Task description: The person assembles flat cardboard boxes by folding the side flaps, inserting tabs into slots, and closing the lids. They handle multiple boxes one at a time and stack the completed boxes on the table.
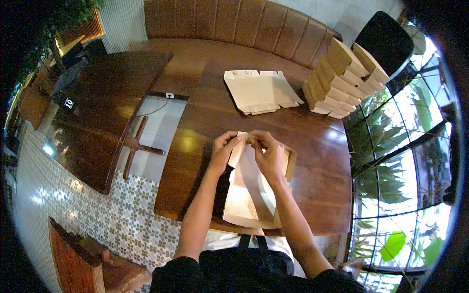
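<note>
A partly folded cardboard box [246,193] lies before me on the brown wooden table, its pale inside facing up. My left hand [225,150] pinches a raised flap at the far left corner of the box, thumb against the cardboard. At the far edge, close beside it, my right hand [267,154] has its fingers bent together on the cardboard; its fingertips partly hide what they grip. A side wall of the box stands up to the right of my right hand. Farther off lies a flat, unfolded cardboard box blank [261,91] with slots and tabs.
Folded cardboard boxes [337,80] are stacked at the table's far right. Behind the table runs a brown padded bench [234,22]. A second dark table [102,107] stands left across a gap, and a window [400,171] is on the right.
</note>
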`<action>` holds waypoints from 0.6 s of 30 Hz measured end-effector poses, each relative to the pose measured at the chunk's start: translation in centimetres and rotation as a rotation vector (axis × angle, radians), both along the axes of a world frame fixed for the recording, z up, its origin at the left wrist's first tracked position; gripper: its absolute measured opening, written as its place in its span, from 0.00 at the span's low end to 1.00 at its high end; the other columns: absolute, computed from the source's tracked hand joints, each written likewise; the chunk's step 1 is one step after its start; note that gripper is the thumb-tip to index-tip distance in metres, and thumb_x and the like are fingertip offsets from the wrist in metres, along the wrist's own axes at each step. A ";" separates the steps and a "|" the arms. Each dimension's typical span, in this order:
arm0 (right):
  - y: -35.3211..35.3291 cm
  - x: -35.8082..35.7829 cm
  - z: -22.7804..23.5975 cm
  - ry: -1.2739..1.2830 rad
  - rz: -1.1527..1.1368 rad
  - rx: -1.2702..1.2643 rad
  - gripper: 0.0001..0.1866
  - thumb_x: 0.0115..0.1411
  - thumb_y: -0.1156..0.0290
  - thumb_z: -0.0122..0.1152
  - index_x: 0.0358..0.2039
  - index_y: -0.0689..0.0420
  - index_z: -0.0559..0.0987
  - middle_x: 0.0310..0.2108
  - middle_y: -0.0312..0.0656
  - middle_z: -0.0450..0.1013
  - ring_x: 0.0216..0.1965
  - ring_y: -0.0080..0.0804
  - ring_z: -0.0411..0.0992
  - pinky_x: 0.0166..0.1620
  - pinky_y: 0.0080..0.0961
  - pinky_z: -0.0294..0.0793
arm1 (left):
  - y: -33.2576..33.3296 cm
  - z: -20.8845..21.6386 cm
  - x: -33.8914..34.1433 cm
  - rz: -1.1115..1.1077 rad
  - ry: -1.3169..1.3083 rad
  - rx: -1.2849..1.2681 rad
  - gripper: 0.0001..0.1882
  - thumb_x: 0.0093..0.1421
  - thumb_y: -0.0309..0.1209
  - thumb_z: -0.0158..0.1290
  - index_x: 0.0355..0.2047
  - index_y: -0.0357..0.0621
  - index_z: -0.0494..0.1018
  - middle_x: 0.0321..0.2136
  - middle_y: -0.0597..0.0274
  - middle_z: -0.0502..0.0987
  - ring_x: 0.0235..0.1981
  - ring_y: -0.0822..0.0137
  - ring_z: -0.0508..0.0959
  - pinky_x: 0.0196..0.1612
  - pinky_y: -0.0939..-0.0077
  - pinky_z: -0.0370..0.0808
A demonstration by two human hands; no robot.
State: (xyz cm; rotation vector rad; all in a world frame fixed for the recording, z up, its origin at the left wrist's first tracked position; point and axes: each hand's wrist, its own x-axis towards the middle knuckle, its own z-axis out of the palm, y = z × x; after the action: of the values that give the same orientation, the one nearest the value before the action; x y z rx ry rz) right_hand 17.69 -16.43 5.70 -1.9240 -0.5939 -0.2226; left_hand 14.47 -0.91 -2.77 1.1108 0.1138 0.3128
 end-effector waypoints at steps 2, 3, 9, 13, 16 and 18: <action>0.0 -0.9 -0.4 0.082 -0.048 0.169 0.13 0.63 0.79 0.69 0.48 0.61 0.81 0.38 0.50 0.85 0.38 0.31 0.85 0.43 0.26 0.83 | -0.2 0.4 -0.1 -0.035 0.027 0.006 0.13 0.67 0.34 0.61 0.45 0.38 0.82 0.37 0.64 0.83 0.37 0.75 0.79 0.42 0.79 0.75; 0.0 -1.1 -0.4 0.109 -0.112 0.096 0.14 0.63 0.79 0.69 0.49 0.60 0.80 0.37 0.51 0.85 0.39 0.30 0.85 0.43 0.26 0.83 | -0.4 0.6 -0.1 -0.036 0.006 0.024 0.13 0.67 0.35 0.61 0.44 0.38 0.82 0.37 0.65 0.83 0.36 0.75 0.79 0.42 0.79 0.75; -0.1 -0.9 -1.5 0.249 -0.166 0.061 0.14 0.59 0.74 0.74 0.46 0.58 0.83 0.38 0.47 0.86 0.39 0.34 0.86 0.41 0.27 0.83 | -1.2 1.5 -0.3 -0.053 0.076 -0.027 0.12 0.65 0.36 0.64 0.41 0.40 0.83 0.34 0.66 0.84 0.34 0.76 0.80 0.40 0.80 0.76; -0.2 -0.8 -2.4 0.278 -0.190 0.039 0.14 0.59 0.73 0.74 0.46 0.59 0.84 0.35 0.46 0.86 0.36 0.32 0.86 0.40 0.26 0.82 | -1.3 1.5 -0.5 -0.022 0.038 0.021 0.11 0.65 0.35 0.64 0.40 0.39 0.83 0.34 0.65 0.84 0.34 0.76 0.81 0.41 0.79 0.77; -0.2 -1.0 -2.5 0.250 -0.161 -0.001 0.13 0.61 0.76 0.72 0.46 0.64 0.84 0.37 0.46 0.86 0.37 0.27 0.84 0.40 0.22 0.82 | -1.4 1.6 -0.5 -0.027 0.050 0.068 0.10 0.65 0.34 0.65 0.40 0.40 0.82 0.33 0.64 0.84 0.34 0.75 0.81 0.42 0.78 0.77; -0.2 -1.2 -2.4 0.248 -0.127 0.001 0.13 0.62 0.77 0.71 0.47 0.66 0.84 0.38 0.46 0.86 0.38 0.25 0.84 0.41 0.20 0.82 | -1.5 1.7 -0.5 -0.029 0.048 0.065 0.12 0.65 0.37 0.65 0.41 0.42 0.82 0.33 0.64 0.83 0.35 0.73 0.80 0.44 0.76 0.76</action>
State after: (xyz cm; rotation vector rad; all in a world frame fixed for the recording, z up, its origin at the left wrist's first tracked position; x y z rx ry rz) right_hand 16.50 -16.65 3.26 -1.9528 -0.3069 -0.0630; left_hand 13.95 -2.42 -1.04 1.1837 0.1307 0.2660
